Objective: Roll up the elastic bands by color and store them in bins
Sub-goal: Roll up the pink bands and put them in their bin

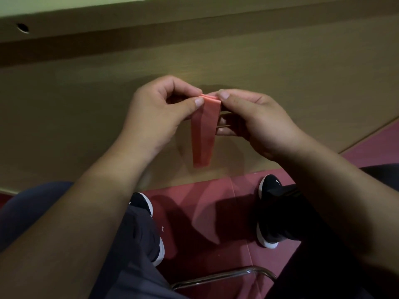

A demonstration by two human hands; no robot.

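On the left, the left hand (pixel 159 111) is raised in front of a wooden panel (pixel 302 72), and its grip is narrow: the thumb (pixel 197 102) and forefinger are pinched on the left side of the folded top end of a pink elastic band (pixel 203 137). The band is held in the air between the two hands, well above the red floor (pixel 207 203). A few flat layers are seen stacked at its top, and the rest hangs straight down as a loose flat tail. On the right, the right hand (pixel 257 124) is closed on the same folded end from the other side, its thumb (pixel 224 95) laid on top; its lower fingers are curled behind the band and are partly hidden.

The rolling step is judged to be in hand and only begun, since most of the band is not yet wound. For the next move, the folded end would need to be turned over again between the two pinches, with the tail drawn up evenly and the layers kept aligned so that the roll does not spring open. No bin is in view, so where the roll is to be stored cannot be told.
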